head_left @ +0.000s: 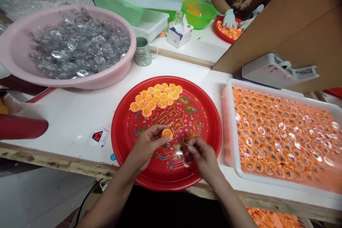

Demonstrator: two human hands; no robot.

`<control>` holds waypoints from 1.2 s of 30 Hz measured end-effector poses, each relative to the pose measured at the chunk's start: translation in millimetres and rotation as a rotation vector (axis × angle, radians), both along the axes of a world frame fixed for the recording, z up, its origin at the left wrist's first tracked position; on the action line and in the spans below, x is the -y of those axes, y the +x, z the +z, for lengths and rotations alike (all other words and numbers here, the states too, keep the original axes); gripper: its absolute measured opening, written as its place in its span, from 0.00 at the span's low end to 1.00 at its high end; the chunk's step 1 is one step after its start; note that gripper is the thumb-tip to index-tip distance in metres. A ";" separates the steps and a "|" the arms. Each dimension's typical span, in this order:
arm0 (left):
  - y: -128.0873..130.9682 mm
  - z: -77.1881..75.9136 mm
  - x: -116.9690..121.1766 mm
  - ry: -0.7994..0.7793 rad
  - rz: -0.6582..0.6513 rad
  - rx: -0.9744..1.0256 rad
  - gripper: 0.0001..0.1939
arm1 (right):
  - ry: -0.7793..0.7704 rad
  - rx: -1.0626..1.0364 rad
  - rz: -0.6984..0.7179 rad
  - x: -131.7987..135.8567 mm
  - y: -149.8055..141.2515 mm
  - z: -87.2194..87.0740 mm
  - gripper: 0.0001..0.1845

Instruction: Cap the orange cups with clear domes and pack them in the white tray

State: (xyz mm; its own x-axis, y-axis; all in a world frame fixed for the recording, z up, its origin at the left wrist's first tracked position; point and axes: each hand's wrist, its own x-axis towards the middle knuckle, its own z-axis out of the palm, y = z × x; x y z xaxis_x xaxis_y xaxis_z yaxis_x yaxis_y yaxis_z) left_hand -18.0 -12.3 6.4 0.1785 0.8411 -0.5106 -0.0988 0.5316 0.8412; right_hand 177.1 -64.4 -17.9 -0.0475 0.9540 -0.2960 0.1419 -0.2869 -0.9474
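My left grip (143, 149) pinches a small orange cup (167, 134) over the red tray (117, 131) — its filled face upward. My right grip (205, 154), fingertips together, seems to grasp a clear plastic piece (179, 152), blurred, just right of that cup and slightly nearer me. The grouped orange cups (156, 98) lie farther off — beyond the left grip, on the tray.

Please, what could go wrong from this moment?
The small cup in the left hand looks open, so tilting might spill its yellow beads.

The grouped cups sit close together on the tray; a bump could disturb several.

The mug might tip if the pink basin shifts.
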 end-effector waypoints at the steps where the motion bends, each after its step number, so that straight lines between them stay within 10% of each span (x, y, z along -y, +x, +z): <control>1: 1.1 0.2 0.2 -0.008 -0.003 0.011 0.19 | -0.096 -0.160 -0.045 -0.7 1.3 2.3 0.07; 8: 11.9 5.2 2.2 -0.005 -0.120 0.090 0.16 | -0.273 -0.715 -0.197 -4.5 1.3 16.1 0.14; 28: 25.8 3.4 3.2 -0.029 -0.132 0.120 0.14 | -0.175 -0.543 -0.194 -5.6 9.2 9.8 0.11; 36: 46.4 -0.5 9.5 -0.105 0.166 0.269 0.08 | -0.176 -0.529 -0.323 3.0 -10.7 14.5 0.12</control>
State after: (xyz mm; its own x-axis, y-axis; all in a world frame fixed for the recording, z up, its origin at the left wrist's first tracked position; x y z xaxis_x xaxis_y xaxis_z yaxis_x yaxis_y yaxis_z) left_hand 28.4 -21.7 5.9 0.1835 0.8153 -0.5492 -0.4031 0.5719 0.7144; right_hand 166.4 -67.4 -3.4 0.0514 0.8838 -0.4650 -0.4510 -0.3949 -0.8004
